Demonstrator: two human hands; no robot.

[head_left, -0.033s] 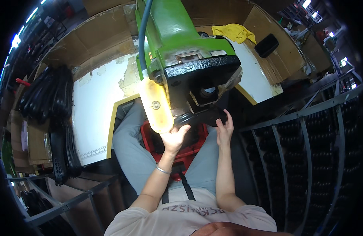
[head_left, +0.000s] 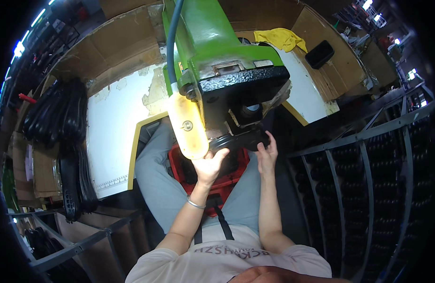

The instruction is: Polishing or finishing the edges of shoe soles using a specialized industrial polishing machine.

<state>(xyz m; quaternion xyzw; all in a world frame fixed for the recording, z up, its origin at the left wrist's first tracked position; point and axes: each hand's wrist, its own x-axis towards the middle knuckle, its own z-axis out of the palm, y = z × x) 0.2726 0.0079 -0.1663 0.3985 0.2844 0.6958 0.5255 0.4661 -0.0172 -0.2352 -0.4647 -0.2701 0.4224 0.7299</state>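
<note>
Both hands grip a black plastic part (head_left: 238, 140) under the green press (head_left: 217, 52): left hand (head_left: 209, 165) and right hand (head_left: 266, 153) clasped on its ends, seemingly positioning it; steady alignment comes next.

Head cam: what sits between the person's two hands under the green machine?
A flat black curved part spans the gap; left hand and right hand hold its ends, above a red crate. Shown in the head view.

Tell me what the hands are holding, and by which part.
Both hold one flat black part under the green machine: left hand at its left end, right hand at its right end.
</note>
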